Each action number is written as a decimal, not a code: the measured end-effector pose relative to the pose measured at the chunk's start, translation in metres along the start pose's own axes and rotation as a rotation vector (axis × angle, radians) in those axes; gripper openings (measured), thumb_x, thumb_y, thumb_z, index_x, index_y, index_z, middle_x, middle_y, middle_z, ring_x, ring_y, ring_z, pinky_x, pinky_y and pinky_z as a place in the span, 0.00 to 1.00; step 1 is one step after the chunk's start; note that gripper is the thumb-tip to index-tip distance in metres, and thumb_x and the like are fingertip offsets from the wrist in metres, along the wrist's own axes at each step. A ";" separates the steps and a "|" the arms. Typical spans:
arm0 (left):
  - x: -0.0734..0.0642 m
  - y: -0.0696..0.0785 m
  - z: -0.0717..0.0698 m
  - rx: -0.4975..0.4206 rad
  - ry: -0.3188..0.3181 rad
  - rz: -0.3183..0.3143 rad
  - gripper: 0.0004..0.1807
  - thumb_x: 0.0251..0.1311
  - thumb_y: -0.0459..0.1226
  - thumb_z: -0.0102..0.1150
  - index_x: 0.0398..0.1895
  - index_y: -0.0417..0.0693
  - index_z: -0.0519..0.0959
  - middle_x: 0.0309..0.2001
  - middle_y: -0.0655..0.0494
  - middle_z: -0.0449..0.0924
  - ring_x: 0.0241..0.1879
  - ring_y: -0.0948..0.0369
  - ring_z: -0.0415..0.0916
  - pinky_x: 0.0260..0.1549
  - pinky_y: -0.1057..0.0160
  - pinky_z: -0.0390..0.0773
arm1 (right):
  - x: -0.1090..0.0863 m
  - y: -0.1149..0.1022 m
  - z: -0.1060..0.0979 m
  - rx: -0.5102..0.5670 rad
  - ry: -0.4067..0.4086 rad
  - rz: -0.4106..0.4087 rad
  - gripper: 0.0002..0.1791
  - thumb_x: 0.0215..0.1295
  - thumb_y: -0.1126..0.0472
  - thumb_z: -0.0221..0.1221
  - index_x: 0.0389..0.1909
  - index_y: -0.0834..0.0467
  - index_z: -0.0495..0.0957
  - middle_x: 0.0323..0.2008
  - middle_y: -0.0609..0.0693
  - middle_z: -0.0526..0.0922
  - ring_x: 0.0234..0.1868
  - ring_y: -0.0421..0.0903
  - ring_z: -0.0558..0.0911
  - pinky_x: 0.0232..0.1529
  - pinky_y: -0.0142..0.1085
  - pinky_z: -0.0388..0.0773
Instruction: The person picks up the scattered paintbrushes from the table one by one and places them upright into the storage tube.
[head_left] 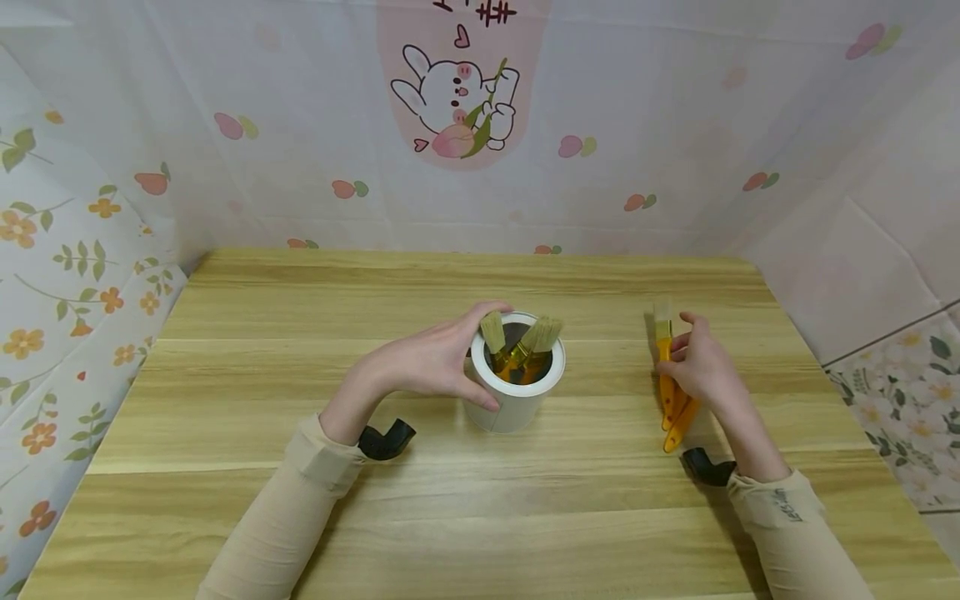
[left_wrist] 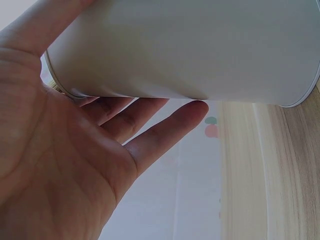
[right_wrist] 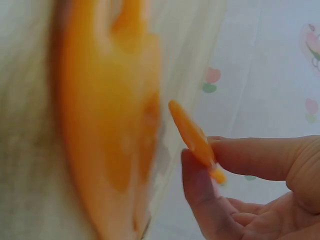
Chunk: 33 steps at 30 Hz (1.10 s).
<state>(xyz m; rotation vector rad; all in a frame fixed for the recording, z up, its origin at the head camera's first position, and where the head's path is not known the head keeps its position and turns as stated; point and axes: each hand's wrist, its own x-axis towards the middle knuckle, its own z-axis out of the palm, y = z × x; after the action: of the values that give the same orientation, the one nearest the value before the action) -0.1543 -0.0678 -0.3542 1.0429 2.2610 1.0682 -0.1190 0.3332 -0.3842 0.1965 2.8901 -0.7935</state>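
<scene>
A white round container (head_left: 510,404) stands upright near the middle of the wooden table. Several brushes (head_left: 540,336) lean in it, pale bristles up. My left hand (head_left: 427,362) grips its rim and side, thumb in front and fingers behind; in the left wrist view the fingertips (left_wrist: 195,111) meet its wall (left_wrist: 190,50). To the right, my right hand (head_left: 703,362) pinches an orange-handled paintbrush (head_left: 664,354) between thumb and index finger, its handle (right_wrist: 192,135) visible in the right wrist view. Another orange handle (head_left: 681,427) lies beneath that hand.
Black curved wrist pieces (head_left: 386,439) show by both cuffs. A patterned cloth (head_left: 300,150) hangs behind the table's back edge (head_left: 465,252), and a floral one (head_left: 45,333) is at the left. Bare wood (head_left: 585,500) lies between the two arms.
</scene>
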 end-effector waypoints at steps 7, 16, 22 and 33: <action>0.000 0.001 -0.001 -0.005 0.005 0.002 0.64 0.45 0.50 0.83 0.80 0.59 0.47 0.71 0.56 0.66 0.67 0.56 0.71 0.68 0.49 0.72 | -0.010 -0.019 -0.009 0.122 0.091 -0.037 0.45 0.68 0.66 0.62 0.77 0.70 0.46 0.51 0.63 0.69 0.48 0.54 0.75 0.34 0.27 0.73; 0.000 0.001 -0.001 0.004 0.001 0.003 0.64 0.46 0.50 0.83 0.80 0.59 0.47 0.70 0.56 0.67 0.66 0.56 0.72 0.68 0.49 0.72 | -0.032 -0.057 -0.017 0.381 0.270 -0.194 0.26 0.75 0.64 0.56 0.66 0.55 0.55 0.48 0.46 0.65 0.44 0.35 0.73 0.35 0.23 0.80; 0.000 0.000 0.000 0.013 0.003 -0.002 0.64 0.46 0.51 0.83 0.81 0.60 0.47 0.70 0.57 0.68 0.65 0.56 0.73 0.67 0.50 0.73 | -0.049 -0.095 -0.018 0.627 0.338 -0.364 0.22 0.72 0.71 0.57 0.58 0.49 0.63 0.46 0.47 0.71 0.41 0.39 0.76 0.36 0.25 0.84; 0.000 0.001 0.000 -0.004 -0.001 0.011 0.65 0.46 0.50 0.83 0.81 0.57 0.46 0.69 0.55 0.68 0.65 0.55 0.73 0.67 0.49 0.73 | -0.072 -0.151 -0.010 1.009 0.364 -0.774 0.21 0.65 0.82 0.55 0.55 0.63 0.69 0.41 0.56 0.79 0.36 0.48 0.84 0.37 0.34 0.87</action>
<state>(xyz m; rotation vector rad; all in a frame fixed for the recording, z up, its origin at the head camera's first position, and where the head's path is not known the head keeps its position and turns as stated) -0.1540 -0.0676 -0.3534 1.0554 2.2546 1.0760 -0.0735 0.2030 -0.2884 -0.8040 2.4853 -2.4951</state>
